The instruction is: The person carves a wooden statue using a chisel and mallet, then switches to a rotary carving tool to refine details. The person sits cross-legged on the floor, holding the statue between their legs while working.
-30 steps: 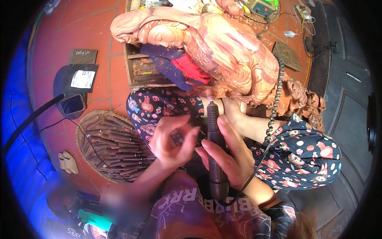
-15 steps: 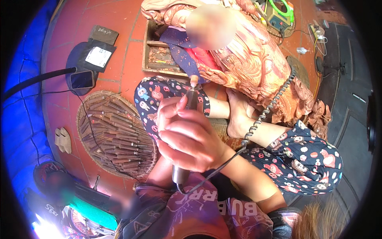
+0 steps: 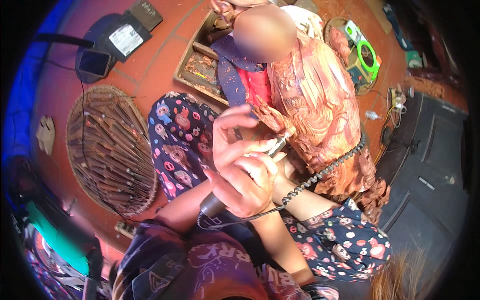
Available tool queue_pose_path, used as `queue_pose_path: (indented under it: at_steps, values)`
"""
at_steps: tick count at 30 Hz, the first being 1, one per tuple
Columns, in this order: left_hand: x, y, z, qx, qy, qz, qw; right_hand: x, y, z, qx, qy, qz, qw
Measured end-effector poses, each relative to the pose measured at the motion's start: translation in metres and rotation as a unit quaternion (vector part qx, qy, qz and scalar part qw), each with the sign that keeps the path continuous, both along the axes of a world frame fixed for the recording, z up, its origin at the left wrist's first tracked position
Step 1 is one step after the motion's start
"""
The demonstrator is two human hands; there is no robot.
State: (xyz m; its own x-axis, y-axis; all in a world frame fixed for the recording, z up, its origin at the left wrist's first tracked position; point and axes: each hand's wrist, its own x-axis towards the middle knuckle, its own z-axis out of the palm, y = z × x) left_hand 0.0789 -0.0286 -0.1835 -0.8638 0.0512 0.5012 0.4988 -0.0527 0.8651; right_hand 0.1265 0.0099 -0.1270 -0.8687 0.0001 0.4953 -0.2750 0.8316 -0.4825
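Note:
My right hand [image 3: 245, 187] is closed around the dark handpiece [image 3: 213, 204] of a rotary tool, whose coiled cord [image 3: 325, 172] runs off to the right. The tool tilts up to the right, with a small pale bit [image 3: 288, 135] at its tip. My left hand [image 3: 227, 137] is just beyond the right one, a fingertip against the tool's front end and its upper fingers loosely bent; the thumb side is partly hidden. Past the bit lies a large carved reddish wood sculpture [image 3: 320, 100] with flowing folds. The bit overlaps its near edge in view; contact cannot be judged.
Left of my patterned trouser leg [image 3: 172, 145] is a round woven basket [image 3: 75, 150] of many wood-handled chisels. A wooden box [image 3: 186, 80] with shavings stands ahead. A phone [image 3: 95, 62], packets [image 3: 127, 37], a green ring-shaped thing [image 3: 368, 55] and a bottle [image 3: 372, 115] lie about.
My view has turned, shifting the scene. The tool has swung from nearly upright to tilted rightward, its bit now nearer the sculpture. My left hand shows more, its fingers at the tool's front end.

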Motion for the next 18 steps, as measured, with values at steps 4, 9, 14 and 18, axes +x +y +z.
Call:
queue_pose_path:
  at_steps: [4,9,14,18]
  values:
    - [0.005,0.002,-0.003,0.061,-0.062,-0.02,0.996,-0.008,-0.003,-0.002,0.026,0.021,0.017,0.999]
    - [-0.008,-0.007,-0.005,0.053,-0.061,-0.051,0.995,-0.025,-0.002,-0.017,-0.001,0.061,0.076,0.995]
    - [-0.014,-0.007,0.0,0.024,-0.056,-0.013,0.998,-0.032,-0.002,0.004,0.013,-0.032,0.084,0.996]
    - [-0.011,-0.002,-0.003,0.056,-0.058,-0.013,0.997,-0.022,0.001,0.002,0.025,-0.052,0.07,0.996]
